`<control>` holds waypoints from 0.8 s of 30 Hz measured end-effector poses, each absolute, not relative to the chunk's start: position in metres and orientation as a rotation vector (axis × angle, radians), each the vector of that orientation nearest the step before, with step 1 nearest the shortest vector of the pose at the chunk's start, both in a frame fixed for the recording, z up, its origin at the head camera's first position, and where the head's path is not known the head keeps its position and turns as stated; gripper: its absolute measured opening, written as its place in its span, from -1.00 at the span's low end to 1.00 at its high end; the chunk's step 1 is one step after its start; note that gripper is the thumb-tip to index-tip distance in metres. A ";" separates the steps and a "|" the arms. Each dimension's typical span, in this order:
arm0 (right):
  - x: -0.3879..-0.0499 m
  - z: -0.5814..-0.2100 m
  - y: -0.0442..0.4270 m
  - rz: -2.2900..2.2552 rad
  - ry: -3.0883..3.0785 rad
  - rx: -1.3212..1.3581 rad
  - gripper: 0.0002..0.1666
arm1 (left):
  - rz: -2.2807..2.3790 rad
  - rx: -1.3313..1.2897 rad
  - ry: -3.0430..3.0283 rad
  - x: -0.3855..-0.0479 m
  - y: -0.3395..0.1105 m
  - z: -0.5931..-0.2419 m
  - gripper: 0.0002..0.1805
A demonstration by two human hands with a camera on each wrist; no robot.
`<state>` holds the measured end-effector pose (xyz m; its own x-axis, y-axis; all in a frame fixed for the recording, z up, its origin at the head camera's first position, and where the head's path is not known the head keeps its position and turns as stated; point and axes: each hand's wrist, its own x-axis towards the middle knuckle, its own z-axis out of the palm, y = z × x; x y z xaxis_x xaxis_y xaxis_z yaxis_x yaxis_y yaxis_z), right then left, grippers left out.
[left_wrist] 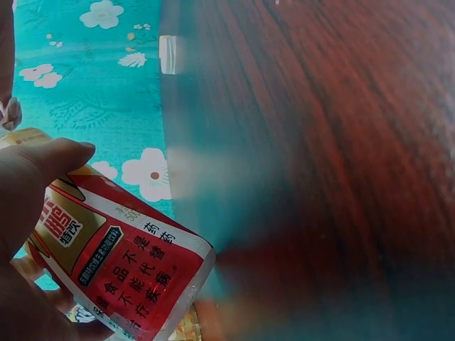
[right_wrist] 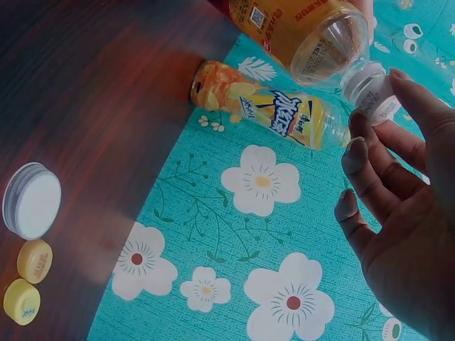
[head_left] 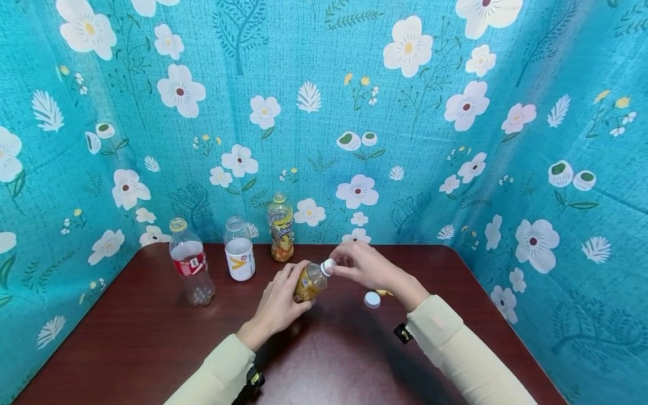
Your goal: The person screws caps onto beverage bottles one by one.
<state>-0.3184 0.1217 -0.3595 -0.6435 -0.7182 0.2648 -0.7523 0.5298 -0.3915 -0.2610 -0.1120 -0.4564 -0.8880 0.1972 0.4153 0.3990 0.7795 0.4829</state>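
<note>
My left hand [head_left: 280, 297] grips a plastic drink bottle [head_left: 306, 286], which leans to the right above the table. Its gold and red label [left_wrist: 142, 266] faces the left wrist view, with the thumb lying across the upper part. At the bottle's mouth, my right hand [head_left: 368, 265] pinches a white screw cap [right_wrist: 377, 99] between thumb and index finger. The other right fingers are bent loosely beside the cap. Cap and neck are together, but I cannot tell how tightly the cap sits. The clear shoulder of the bottle shows between the two hands.
Three uncapped bottles stand at the back left: one with a red label [head_left: 190, 264], one with a white label [head_left: 239, 253], and an iced tea bottle [head_left: 280, 230]. Right of the hands lie a large white cap [head_left: 372, 300] and two yellowish caps [right_wrist: 34, 261]. A flowered curtain surrounds the dark table [head_left: 324, 360].
</note>
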 end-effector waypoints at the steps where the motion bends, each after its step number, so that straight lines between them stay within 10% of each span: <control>1: -0.319 -0.359 0.121 0.737 -2.683 1.296 -0.74 | -0.827 -0.456 -2.628 -0.261 -0.112 -0.456 -0.05; 24: -0.319 -0.361 0.120 0.501 -2.673 1.234 -0.60 | -0.860 -0.523 -2.607 -0.260 -0.113 -0.457 -0.07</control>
